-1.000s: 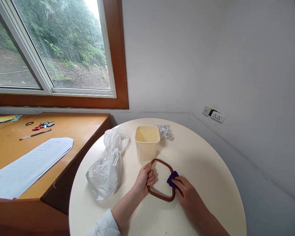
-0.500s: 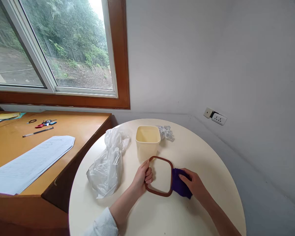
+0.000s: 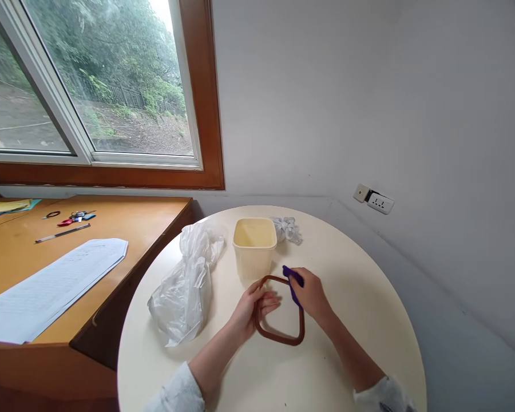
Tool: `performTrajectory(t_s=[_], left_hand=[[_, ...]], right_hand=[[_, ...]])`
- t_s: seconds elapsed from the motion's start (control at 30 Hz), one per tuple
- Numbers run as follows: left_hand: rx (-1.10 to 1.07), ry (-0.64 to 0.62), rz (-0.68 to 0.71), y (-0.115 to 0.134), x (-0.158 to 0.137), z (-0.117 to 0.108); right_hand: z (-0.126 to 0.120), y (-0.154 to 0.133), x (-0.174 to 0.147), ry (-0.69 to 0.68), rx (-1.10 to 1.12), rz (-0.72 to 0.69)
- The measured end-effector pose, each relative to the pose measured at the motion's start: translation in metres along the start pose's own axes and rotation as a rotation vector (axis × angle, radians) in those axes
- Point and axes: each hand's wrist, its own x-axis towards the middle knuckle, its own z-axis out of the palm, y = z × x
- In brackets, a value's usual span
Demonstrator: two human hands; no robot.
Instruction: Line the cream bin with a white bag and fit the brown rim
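From my feed, I have the cream tub [image 3: 254, 260] standing on the round white table [image 3: 381, 332], and the brown frame [image 3: 301, 327] is held just this side of it. My left hand [image 3: 245, 313], nearer me than the tub, grips the frame's left side between thumb and palm; its fingers, curled in half a second ago, are now loosely straightened into the opening. My right hand [image 3: 312, 292], to the right of the tub and nearer me, is closed around the purple cloth [image 3: 293, 277], pinching it at the frame's far right corner. In the earlier frame that cloth hung spread out along the right side; now it is bunched and higher, closer to the tub. My right sleeve [image 3: 381, 393] has come into view. The clear plastic bag [image 3: 186, 297] left of the tub and the knotted bag [image 3: 289, 230] behind its right side stay put.
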Motion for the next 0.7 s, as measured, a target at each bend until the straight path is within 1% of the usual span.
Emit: performTrajectory(t_s=[0.07, 0.17, 0.23, 0.3, 0.37, 0.43, 0.5, 0.53, 0.6, 0.7], left_hand=[[-0.009, -0.028, -0.012, 0.0, -0.002, 0.002], [-0.079, -0.094, -0.027, 0.001, -0.005, 0.003], [-0.13, -0.113, -0.042, 0.001, -0.005, 0.002], [-0.159, -0.092, -0.066, 0.002, -0.004, 0.0], [-0.176, -0.078, -0.072, 0.003, -0.001, -0.002], [-0.199, -0.074, -0.059, 0.004, 0.001, -0.004], [-0.217, -0.062, -0.039, 0.005, 0.003, -0.004], [-0.217, -0.052, -0.029, 0.006, 0.003, -0.004], [-0.194, -0.025, -0.011, 0.006, 0.004, -0.003], [-0.145, 0.003, 0.013, 0.004, 0.005, -0.004]], right_hand=[[0.019, -0.005, 0.003, -0.065, -0.013, -0.048], [0.039, -0.014, -0.003, -0.118, 0.007, -0.047], [0.047, -0.021, -0.01, -0.145, 0.072, -0.038], [0.049, -0.027, -0.017, -0.196, 0.178, -0.031], [0.049, -0.03, -0.021, -0.293, 0.291, 0.0], [0.046, -0.03, -0.023, -0.43, 0.371, 0.051], [0.041, -0.031, -0.024, -0.554, 0.407, 0.103], [0.037, -0.032, -0.024, -0.589, 0.409, 0.117], [0.028, -0.035, -0.027, -0.602, 0.384, 0.108], [0.01, -0.043, -0.035, -0.55, 0.243, 0.054]])
